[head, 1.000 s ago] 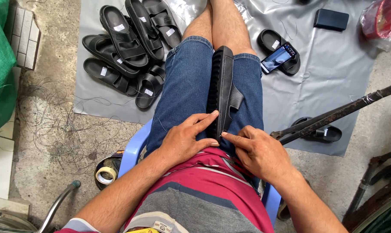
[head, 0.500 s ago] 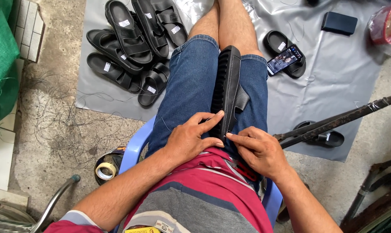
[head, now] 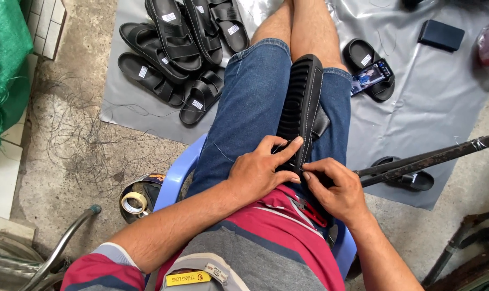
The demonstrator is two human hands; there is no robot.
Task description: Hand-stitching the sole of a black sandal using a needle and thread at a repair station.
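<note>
A black ribbed sandal (head: 301, 105) lies sole up along my lap, between my thighs in blue denim shorts. My left hand (head: 263, 167) grips the sandal's near end, thumb stretched across the sole. My right hand (head: 333, 188) is pinched at the same end, fingertips against the stitched edge; whatever it pinches is too small to make out. A thin dark thread (head: 223, 153) trails over my left thigh. I sit on a light blue plastic stool (head: 174, 180).
Several black sandals (head: 182, 48) are piled on a grey sheet (head: 438, 91) at upper left. A phone (head: 369, 75) rests on a sandal to the right, a dark box (head: 441, 35) beyond. A dark pole (head: 433, 156) crosses at right. Tape rolls (head: 134, 202) and loose threads lie on concrete.
The view has shifted slightly. My right hand has moved a little closer to the sandal's near edge; my left hand keeps its grip.
</note>
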